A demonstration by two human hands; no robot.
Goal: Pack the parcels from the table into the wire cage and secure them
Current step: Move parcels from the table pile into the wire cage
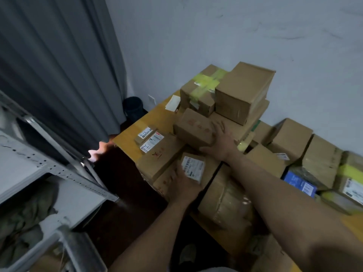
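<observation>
While left hand [183,185] grips labelled carton [193,166], right hand [223,143] presses rectangular box [191,127].

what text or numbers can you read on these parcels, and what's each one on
"2-11" perhaps, handwritten on the long white label: uncertain.
Red handwriting on the flat box: illegible.
Red print on the brown box under the right hand: blurred.
Printed label on the small parcel in the left hand: too small.
Print on the blue box: unreadable.

Left hand [184,184] gripping small labelled parcel [192,167], right hand [223,143] flat against brown box [193,128]
</observation>
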